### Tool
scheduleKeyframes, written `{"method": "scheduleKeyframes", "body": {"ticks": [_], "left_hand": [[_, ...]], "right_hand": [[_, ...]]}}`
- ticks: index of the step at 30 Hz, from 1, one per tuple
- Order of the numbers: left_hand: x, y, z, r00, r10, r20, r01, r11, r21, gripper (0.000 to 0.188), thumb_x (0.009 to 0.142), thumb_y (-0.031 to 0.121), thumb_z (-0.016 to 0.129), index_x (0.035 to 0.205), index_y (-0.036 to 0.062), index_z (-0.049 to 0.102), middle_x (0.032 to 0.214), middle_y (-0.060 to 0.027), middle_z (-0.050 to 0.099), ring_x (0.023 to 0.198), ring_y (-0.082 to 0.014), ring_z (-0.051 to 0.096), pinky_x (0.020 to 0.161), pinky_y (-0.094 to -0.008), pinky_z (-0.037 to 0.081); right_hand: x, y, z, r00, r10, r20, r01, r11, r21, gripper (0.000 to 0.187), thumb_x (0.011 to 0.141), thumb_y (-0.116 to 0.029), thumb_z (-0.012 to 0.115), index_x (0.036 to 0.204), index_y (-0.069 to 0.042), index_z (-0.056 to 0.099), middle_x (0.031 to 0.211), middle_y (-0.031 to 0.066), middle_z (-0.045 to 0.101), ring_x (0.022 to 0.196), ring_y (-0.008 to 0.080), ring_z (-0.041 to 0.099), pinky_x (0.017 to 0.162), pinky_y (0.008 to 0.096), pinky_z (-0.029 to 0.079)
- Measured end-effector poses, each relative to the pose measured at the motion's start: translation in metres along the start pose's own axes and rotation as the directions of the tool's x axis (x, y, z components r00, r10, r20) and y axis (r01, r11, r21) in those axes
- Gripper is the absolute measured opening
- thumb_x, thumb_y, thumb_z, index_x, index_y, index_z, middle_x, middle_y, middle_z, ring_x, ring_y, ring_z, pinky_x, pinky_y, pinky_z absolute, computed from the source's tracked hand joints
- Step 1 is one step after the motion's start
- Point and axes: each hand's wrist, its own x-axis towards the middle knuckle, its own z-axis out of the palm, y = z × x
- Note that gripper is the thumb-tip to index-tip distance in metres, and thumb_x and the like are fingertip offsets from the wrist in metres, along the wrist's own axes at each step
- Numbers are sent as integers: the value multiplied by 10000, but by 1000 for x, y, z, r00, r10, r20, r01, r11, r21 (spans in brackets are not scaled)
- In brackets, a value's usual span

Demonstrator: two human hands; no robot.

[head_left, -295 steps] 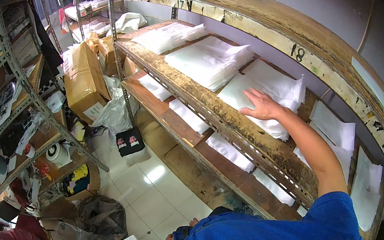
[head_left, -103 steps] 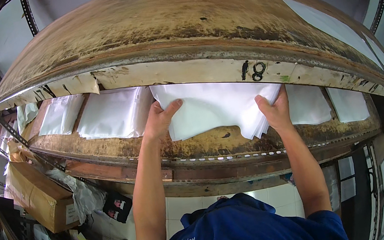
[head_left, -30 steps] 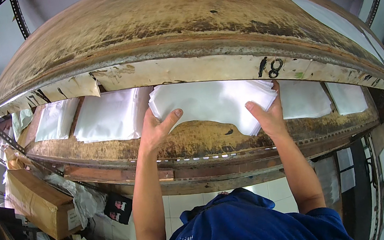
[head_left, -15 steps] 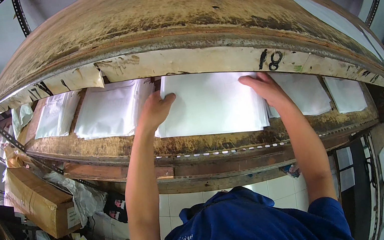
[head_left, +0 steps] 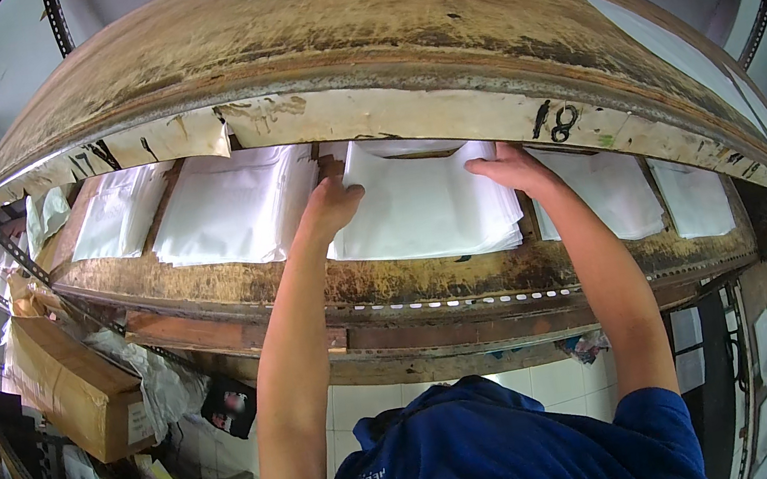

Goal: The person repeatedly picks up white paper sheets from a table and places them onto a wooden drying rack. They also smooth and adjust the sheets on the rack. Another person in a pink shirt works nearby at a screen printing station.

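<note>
A stack of white sheets [head_left: 425, 212] lies between my hands on the worn wooden shelf [head_left: 294, 281], under the tabletop's front edge. My left hand [head_left: 329, 206] grips its left side, thumb on top and fingers mostly hidden beneath. On the opposite side my right hand [head_left: 516, 169] holds it the same way, fingers partly under the overhang. The stack bows downward in the middle, and more white material shows behind its far edge. To the left is a thicker white stack [head_left: 234, 209]; to the right, another white stack [head_left: 601, 191].
The scuffed wooden tabletop [head_left: 315, 12] overhangs the shelf, limiting room above it. Further white stacks lie at the far left [head_left: 117, 213] and far right [head_left: 693, 196]. A cardboard box [head_left: 73, 383] and crumpled plastic [head_left: 165, 388] stand lower left, beside metal racking.
My hands have come slightly closer together. The stack between them has gone from nearly flat to bowed, its front edge a little farther back. The whole view has shifted slightly.
</note>
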Motion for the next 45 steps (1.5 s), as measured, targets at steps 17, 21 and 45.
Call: {"method": "scheduleKeyframes", "body": {"ticks": [17,21,45], "left_hand": [[1,4,11,988,130,-81,-118,983,138,738,844,161,475,1452,-1,88,883,-347,594,842,-483,582,779,-528,465],[-1,2,9,986,147,-85,-138,985,104,756,846,147,475,1458,13,51,835,-346,595,815,-488,583,757,-531,463],[-8,-11,26,928,339,-153,-249,872,420,239,846,129,510,987,-47,589,1364,-324,366,1165,-397,496,957,-444,441]], "right_hand": [[-25,-17,41,995,77,-70,-103,833,-544,778,838,-341,513,1488,-125,145,1517,268,57,1397,440,94,1146,440,153],[-19,-9,41,998,50,-41,-63,877,-476,768,842,-345,504,1484,-105,157,1518,267,53,1403,430,85,1149,434,141],[-35,5,47,976,-218,-5,159,727,-668,500,899,-230,448,1325,29,423,1500,255,156,1353,457,217,1127,472,205]]}}
